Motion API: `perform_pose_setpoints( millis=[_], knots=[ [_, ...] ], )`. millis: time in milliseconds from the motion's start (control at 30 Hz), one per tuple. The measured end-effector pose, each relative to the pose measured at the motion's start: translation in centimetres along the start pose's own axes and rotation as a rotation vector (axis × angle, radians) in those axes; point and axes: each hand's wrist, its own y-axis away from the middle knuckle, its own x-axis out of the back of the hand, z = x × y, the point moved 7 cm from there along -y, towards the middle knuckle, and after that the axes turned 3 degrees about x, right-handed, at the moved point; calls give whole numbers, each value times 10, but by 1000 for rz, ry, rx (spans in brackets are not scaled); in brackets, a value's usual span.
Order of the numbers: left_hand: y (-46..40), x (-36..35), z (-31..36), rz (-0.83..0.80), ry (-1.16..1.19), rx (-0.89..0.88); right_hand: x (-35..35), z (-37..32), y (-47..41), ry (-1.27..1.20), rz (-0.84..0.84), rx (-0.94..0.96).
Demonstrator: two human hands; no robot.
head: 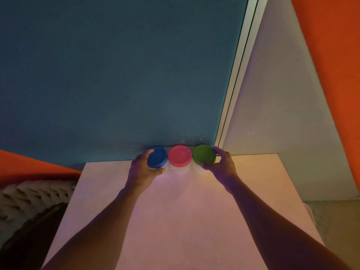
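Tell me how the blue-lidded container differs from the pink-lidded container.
The left hand grips the blue-lidded container; no hand touches the pink-lidded container. The blue-lidded one ends the row; the pink-lidded one stands in its middle. Their lids are blue and pink. Both have round lids and stand on the table.

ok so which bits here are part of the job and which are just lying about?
In hand:
blue-lidded tub, gripped by left hand
green-lidded tub, gripped by right hand

Lying about:
pink-lidded tub, untouched between them
table
knitted blanket
orange fabric
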Motion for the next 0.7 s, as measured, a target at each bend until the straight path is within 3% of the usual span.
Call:
perform_pose_setpoints(
  millis=[233, 433, 700],
  knots=[
    [-1, -11, -11, 3, -4, 40, -6, 11, -2, -35, 23, 1],
    [7, -12, -9, -71, -146, 1, -8, 8, 14, 30, -79, 11],
    [81, 30, 10, -31, -191, -4, 25, 14, 92, 89, -72, -10]
  ],
)
